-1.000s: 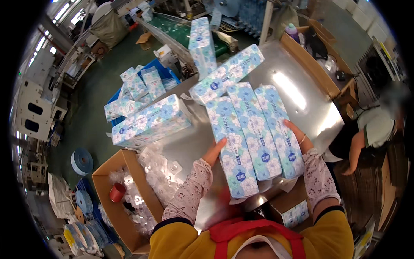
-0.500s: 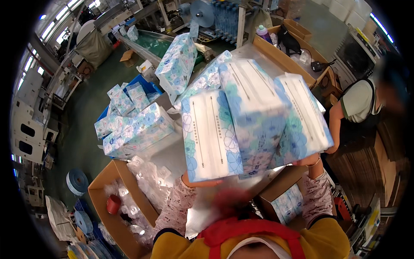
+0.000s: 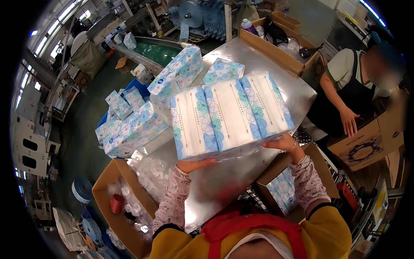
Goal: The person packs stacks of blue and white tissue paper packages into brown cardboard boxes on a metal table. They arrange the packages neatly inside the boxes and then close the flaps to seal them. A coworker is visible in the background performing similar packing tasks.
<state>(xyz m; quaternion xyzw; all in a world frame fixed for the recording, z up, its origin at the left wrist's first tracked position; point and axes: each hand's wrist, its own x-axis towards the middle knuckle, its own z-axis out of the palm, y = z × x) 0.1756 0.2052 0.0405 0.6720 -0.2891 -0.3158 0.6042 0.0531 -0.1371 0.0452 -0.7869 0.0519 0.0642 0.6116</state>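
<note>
Three soft tissue packs (image 3: 230,114), white with blue floral print, sit side by side in one row in front of me. My left hand (image 3: 195,165) grips the row at its near left corner, thumb along the near side. At the near right corner my right hand (image 3: 282,143) grips it too; the fingers of both hands are partly hidden under the packs. Just beyond, another floral pack (image 3: 224,71) lies on the metal table (image 3: 302,97). A long floral bundle (image 3: 177,77) stands to its left, with a second long bundle (image 3: 136,129) nearer me.
Left of me, a cardboard box (image 3: 125,177) holds clear plastic wrap and a red roll. An open carton (image 3: 269,194) with floral packs stands by my right forearm. A blue bin (image 3: 142,88) holds more packs. At right, a co-worker's hand (image 3: 348,118) is above a carton (image 3: 358,149).
The three packs have come down from a staggered, tilted hold into an even row, with both my hands still on them. The co-worker has turned toward a carton at right.
</note>
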